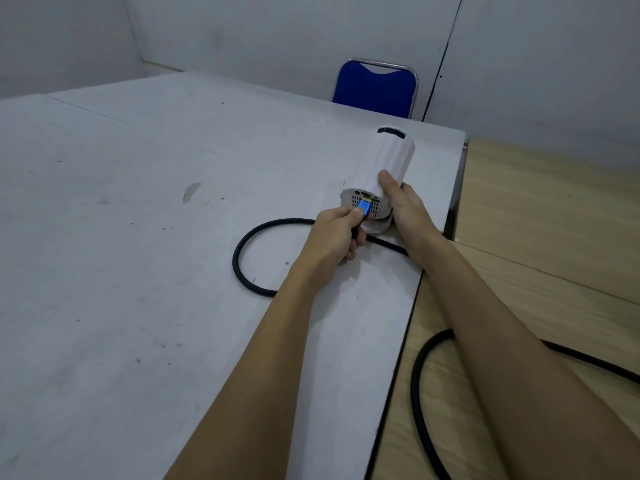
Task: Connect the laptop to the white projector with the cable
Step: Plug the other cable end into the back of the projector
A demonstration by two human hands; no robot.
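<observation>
A grey worktop [138, 237] carries the white projector [384, 164], gripped by the right hand [401, 206]. Just beside its rear panel, the left hand [336, 237] pinches the cable [242, 268]'s blue plug [468, 206]; misalignment could jam it. No laptop visible.

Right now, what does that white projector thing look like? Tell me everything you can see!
The white projector is a ribbed cylinder, plastic by the look of it, tipped over near the grey table's right edge. Its far end has a dark band. The near end faces us, showing vent holes and small ports. The right hand grips its side, and the left hand holds the blue plug of a black cable at one port.
</observation>
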